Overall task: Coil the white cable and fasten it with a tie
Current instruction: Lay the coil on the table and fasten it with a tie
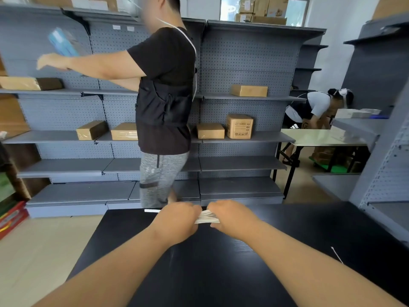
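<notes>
Gripping bundled white cable (207,217), long axis left-right, both hands' fingers closed: left hand (177,219), right hand (232,218).

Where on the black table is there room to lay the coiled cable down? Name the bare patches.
Bare black table lies between the forearms and left of the left hand. Beyond the right hand, avoid the thin white tie. Crowded: the cable bundle and a white strip at the far edge.

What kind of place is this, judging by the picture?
Probably a stockroom or a shop being set up: grey pegboard shelving holds only a few sealed cardboard boxes, and more cartons are stacked on top.
</notes>
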